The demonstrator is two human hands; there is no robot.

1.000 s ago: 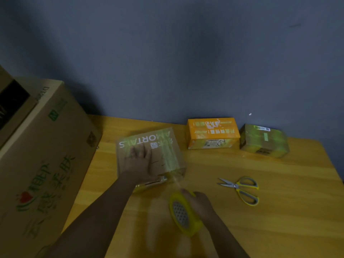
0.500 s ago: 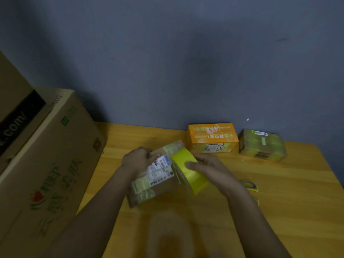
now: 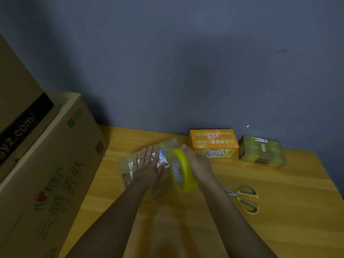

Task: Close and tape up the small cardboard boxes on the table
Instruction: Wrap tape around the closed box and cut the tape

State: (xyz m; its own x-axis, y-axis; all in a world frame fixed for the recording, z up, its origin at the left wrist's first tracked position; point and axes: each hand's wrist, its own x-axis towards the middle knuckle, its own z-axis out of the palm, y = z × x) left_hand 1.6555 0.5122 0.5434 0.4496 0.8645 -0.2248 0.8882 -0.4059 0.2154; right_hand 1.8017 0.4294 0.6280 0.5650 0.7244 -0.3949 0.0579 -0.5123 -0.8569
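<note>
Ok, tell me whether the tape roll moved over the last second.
Yes. The tape roll rose from the table's near side toward the orange box.

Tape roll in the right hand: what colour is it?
Yellow; the tape roll shows best in the head view.

Yellow tape roll (image 3: 183, 172), orange box (image 3: 213, 143), yellow-handled scissors (image 3: 243, 199), grey-blue wall (image 3: 176, 62).

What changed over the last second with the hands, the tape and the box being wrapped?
The box was turned over, so its shipping label now faces up. The left hand now lies flat on top of it. The right hand carried the yellow tape roll from the table edge up against the box's right side. The orange box, the taped box and the scissors stayed put.
</note>
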